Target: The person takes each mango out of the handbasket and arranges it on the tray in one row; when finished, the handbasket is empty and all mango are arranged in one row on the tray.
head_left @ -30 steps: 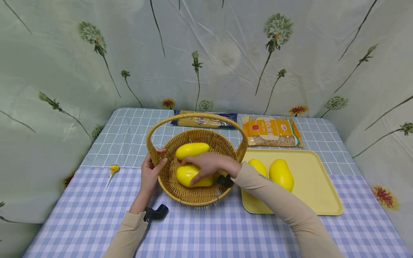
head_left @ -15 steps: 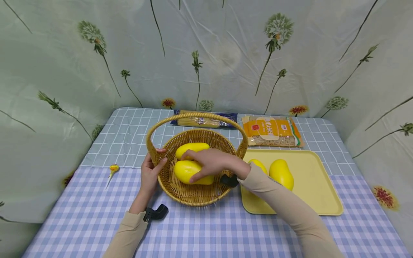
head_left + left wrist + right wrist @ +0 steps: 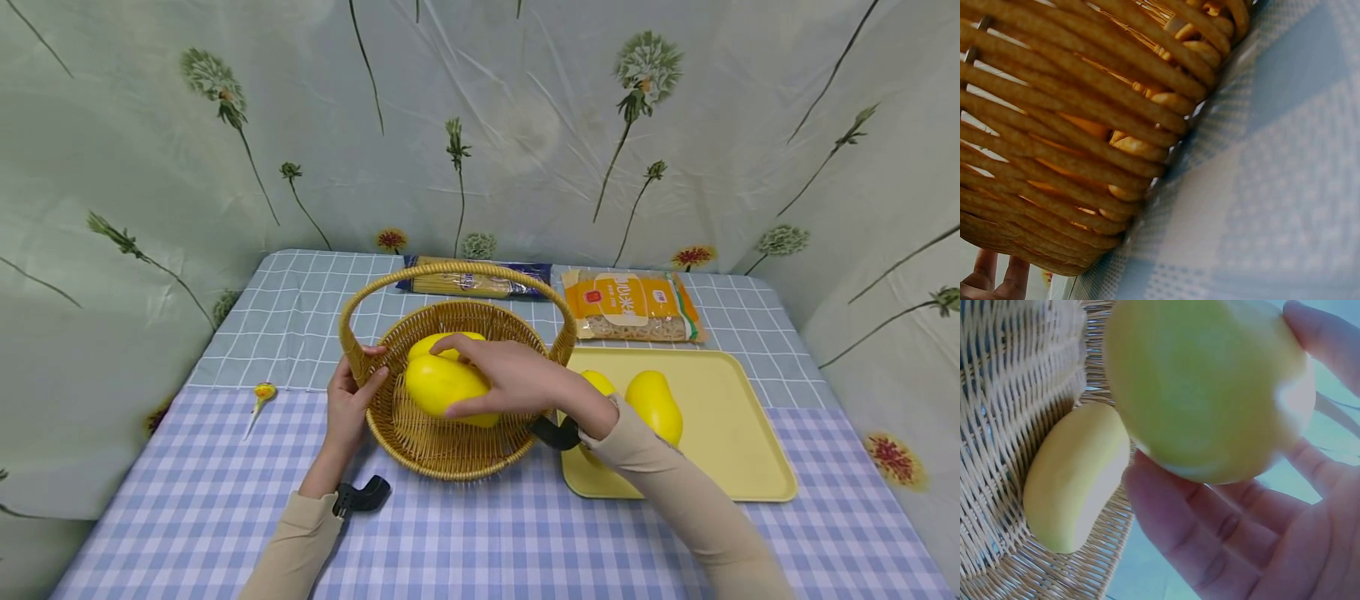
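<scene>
My right hand (image 3: 517, 375) grips a yellow mango (image 3: 442, 387) from its right side, raised over the inside of the wicker basket (image 3: 420, 446). In the right wrist view the thumb and fingers curl round this mango (image 3: 1204, 381). A second mango (image 3: 435, 342) lies on the basket's floor behind it, partly covered in the head view. My left hand (image 3: 351, 408) holds the basket's left rim beside the handle's foot, thumb over the inner side. The left wrist view shows the woven wall (image 3: 1054, 125) close up, with fingers (image 3: 1015, 278) at its lower left.
To the right a pale yellow tray (image 3: 720, 433) carries two mangoes (image 3: 654, 408), one partly behind my right arm. A spaghetti pack (image 3: 472, 285) and an orange food bag (image 3: 633, 308) lie at the back. On the left lies a lollipop (image 3: 262, 396). The tall handle (image 3: 457, 267) arches over the basket.
My right hand has closed round the front mango and lifted it off the basket floor, tilting it and overlapping the rear mango. The left hand and basket have stayed put.
</scene>
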A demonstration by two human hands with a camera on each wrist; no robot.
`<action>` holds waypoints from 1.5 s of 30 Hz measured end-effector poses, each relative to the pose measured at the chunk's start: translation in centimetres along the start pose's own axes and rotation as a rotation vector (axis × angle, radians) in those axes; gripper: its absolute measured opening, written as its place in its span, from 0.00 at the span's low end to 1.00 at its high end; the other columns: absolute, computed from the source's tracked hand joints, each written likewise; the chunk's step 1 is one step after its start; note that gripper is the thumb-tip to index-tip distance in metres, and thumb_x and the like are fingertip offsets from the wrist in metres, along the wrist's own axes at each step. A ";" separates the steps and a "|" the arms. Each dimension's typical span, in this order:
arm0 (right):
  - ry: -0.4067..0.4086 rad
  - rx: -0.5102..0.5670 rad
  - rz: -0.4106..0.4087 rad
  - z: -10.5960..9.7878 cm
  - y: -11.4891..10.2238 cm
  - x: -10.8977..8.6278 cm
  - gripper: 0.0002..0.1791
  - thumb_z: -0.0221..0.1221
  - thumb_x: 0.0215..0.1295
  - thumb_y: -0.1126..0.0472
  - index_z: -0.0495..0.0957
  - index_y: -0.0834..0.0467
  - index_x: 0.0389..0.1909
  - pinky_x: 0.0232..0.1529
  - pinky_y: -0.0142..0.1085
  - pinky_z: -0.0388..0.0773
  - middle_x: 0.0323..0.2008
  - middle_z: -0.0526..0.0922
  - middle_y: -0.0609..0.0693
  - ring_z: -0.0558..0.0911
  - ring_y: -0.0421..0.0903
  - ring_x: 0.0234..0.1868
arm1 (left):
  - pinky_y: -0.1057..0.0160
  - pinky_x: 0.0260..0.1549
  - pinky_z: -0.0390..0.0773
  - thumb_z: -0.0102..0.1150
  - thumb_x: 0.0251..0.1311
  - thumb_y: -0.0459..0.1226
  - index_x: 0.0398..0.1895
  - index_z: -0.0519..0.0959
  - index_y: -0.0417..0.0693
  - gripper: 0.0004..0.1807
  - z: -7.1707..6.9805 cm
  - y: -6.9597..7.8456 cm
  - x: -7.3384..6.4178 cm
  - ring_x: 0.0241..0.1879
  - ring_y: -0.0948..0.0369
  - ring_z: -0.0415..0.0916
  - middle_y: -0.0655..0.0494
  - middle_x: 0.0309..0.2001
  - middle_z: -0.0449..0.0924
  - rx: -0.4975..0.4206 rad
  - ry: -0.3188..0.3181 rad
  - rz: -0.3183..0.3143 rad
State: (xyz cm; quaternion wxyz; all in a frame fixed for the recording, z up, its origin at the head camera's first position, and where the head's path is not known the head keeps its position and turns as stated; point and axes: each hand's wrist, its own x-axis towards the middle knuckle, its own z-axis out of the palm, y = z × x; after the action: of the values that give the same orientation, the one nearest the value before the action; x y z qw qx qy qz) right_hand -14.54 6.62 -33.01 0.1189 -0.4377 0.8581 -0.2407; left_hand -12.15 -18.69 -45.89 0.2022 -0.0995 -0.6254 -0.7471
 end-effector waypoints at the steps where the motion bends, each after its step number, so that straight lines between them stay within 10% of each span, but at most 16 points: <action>1: 0.014 0.003 -0.002 0.0 -0.1 -0.2 0.39 0.61 0.55 0.34 0.60 0.43 0.65 0.42 0.35 0.74 0.50 0.78 0.46 0.77 0.41 0.45 | 0.64 0.55 0.68 0.55 0.59 0.21 0.48 0.70 0.29 0.13 0.0 0.0 0.0 0.54 0.55 0.70 0.47 0.48 0.77 -0.002 -0.001 0.002; 24: 0.372 0.219 -0.022 1.4 0.6 -5.9 0.40 0.67 0.53 0.43 0.60 0.40 0.65 0.38 0.39 0.78 0.51 0.74 0.40 0.75 0.40 0.44 | 0.64 0.55 0.68 0.55 0.60 0.22 0.49 0.69 0.27 0.14 -0.2 0.0 0.1 0.54 0.56 0.71 0.47 0.49 0.78 0.008 -0.017 0.021; 45: 0.770 0.283 -0.130 2.9 3.4 -10.7 0.42 0.64 0.55 0.41 0.62 0.66 0.60 0.30 0.32 0.72 0.50 0.75 0.53 0.76 0.45 0.40 | 0.63 0.55 0.67 0.54 0.59 0.20 0.49 0.67 0.24 0.15 0.0 0.0 0.1 0.54 0.55 0.70 0.42 0.49 0.77 0.009 -0.004 0.002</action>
State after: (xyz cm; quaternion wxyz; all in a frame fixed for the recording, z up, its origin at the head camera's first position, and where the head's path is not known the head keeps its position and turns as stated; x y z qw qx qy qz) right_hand -9.42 16.10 -37.32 -0.1673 -0.3483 0.7689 -0.5095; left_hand -12.25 -18.73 -45.85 0.2022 -0.1006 -0.6288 -0.7440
